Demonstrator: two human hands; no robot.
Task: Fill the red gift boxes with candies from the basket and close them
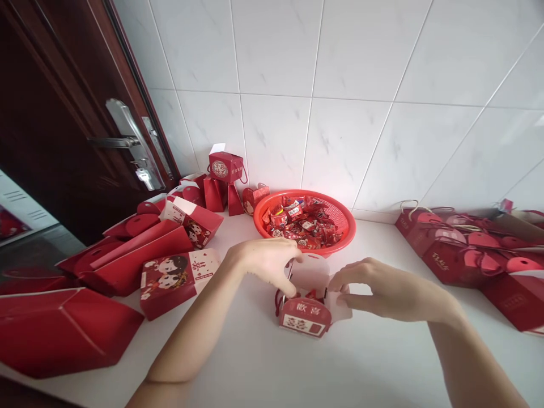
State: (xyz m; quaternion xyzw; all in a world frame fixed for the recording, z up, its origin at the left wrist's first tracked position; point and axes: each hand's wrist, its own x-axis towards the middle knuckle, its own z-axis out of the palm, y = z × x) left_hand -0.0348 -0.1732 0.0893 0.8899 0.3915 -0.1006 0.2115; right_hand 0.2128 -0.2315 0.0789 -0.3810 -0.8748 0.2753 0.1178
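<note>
- A small open box [305, 317] stands on the white table [263, 362], in front of the red basket [347, 229], with red-wrapped pieces inside and its pale back flap [309, 269] raised
- The left hand [270, 262] is at the box's left and back edges, thumb and fingers parted rather than clenched
- The right hand [374, 289] has its thumb and fingers at the pale right side flap [340, 310]; whether they pinch it, I cannot tell
- Wrapped sweets [312, 224] lie in the basket, near the tiled wall [276, 136]
- Red boxes [144, 255] crowd the left side near a dark door [63, 73], and handled boxes [450, 260] sit together at the right
</note>
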